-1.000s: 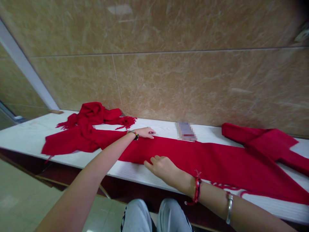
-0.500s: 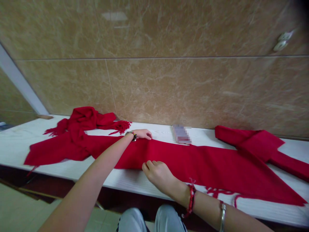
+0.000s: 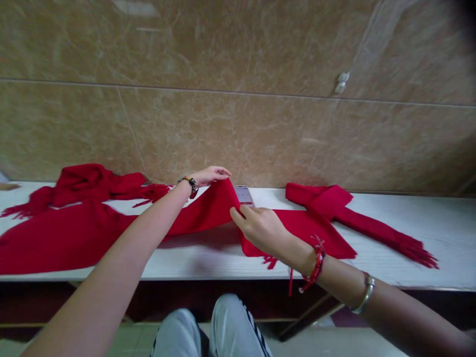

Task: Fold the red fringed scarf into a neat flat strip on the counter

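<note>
A long red scarf (image 3: 208, 210) stretches along the white table, its middle raised off the surface in a ridge. My left hand (image 3: 212, 175) pinches the scarf's far edge at the top of that ridge. At the near edge, my right hand (image 3: 260, 225) grips the same raised fold with bent fingers. To the right the scarf lies flat, with fringe hanging at the table's front edge. Behind the ridge, a phone (image 3: 244, 195) is partly hidden by the scarf and my right hand.
A bunched red fringed scarf (image 3: 85, 183) lies at the back left. Another red scarf (image 3: 334, 203), crossed over and fringed, rests at the right. The white table (image 3: 416, 213) runs along a brown marbled wall (image 3: 238, 129) with a white fitting (image 3: 341, 82). My knees (image 3: 230, 322) are below the front edge.
Both hands have closed on the scarf and lifted its middle off the table into a fold. The right part has been drawn leftward. The view has turned to the right.
</note>
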